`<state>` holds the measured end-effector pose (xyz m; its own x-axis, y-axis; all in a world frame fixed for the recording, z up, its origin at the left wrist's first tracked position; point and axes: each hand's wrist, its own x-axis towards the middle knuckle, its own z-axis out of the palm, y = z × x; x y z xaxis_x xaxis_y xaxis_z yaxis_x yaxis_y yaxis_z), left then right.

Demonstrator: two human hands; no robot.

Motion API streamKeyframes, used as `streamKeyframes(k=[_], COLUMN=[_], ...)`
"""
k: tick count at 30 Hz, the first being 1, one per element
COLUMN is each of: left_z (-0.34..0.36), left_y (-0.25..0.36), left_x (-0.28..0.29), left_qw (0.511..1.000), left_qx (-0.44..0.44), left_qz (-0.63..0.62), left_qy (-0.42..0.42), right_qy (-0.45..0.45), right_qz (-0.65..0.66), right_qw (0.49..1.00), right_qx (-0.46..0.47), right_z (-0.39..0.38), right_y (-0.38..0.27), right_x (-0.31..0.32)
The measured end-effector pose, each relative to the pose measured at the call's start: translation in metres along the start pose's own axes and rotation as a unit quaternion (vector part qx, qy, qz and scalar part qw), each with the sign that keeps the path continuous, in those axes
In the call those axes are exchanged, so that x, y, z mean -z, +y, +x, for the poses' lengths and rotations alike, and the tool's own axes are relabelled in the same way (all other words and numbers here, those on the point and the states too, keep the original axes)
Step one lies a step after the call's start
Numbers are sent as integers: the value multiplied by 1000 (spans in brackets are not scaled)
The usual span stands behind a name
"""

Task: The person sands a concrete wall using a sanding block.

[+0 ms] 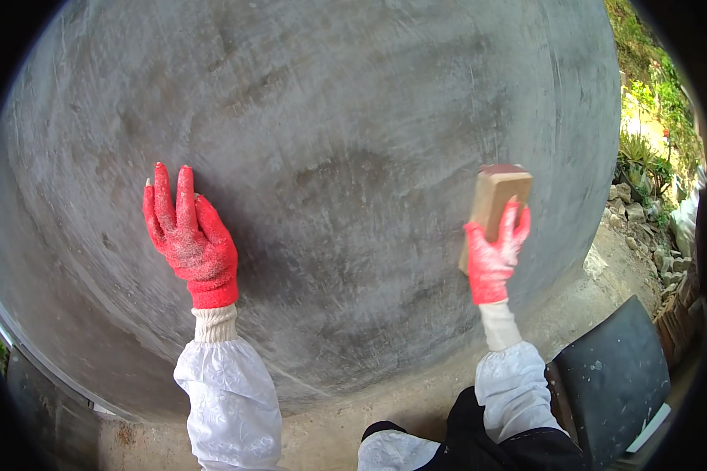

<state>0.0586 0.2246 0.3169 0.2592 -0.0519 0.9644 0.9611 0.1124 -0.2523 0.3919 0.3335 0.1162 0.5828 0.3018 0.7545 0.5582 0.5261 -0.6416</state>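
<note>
A large grey wall (353, 259) with streaks and pale scratches fills most of the view. My left hand (192, 235), in a dusty red-coated glove with a cream cuff, rests against it with fingers stretched out and nothing in them. Farther right, my right hand (493, 255), gloved alike and slightly blurred, grips a wooden sanding block (499, 192). The block stands lengthwise against the wall, with a dark reddish layer along its top end. My fingers lie over its near face. White sleeves cover both forearms.
At the lower right stands a dark, paint-specked chair back (614, 381). Beyond the wall's right edge are rubble stones (632, 208) and green plants (644, 157). A pale concrete ledge (330, 424) runs along the wall's foot, near my knees.
</note>
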Motion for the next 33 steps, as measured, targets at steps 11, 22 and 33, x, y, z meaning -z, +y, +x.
streamKeyframes(k=[11,22,33], left_z=[6,5,0], left_y=[7,6,8], left_x=[-4,-6,-10], left_qw=[999,1000,998], left_qx=[-30,-27,-65], left_qz=[-9,0,1], left_qy=[8,-6,-12], right_qy=[29,-207,-142], right_qz=[33,16,-1], right_qw=[997,912,979], right_qx=[-68,353,144], right_z=[41,-126,-185], right_y=[28,17,19], right_x=[7,16,22])
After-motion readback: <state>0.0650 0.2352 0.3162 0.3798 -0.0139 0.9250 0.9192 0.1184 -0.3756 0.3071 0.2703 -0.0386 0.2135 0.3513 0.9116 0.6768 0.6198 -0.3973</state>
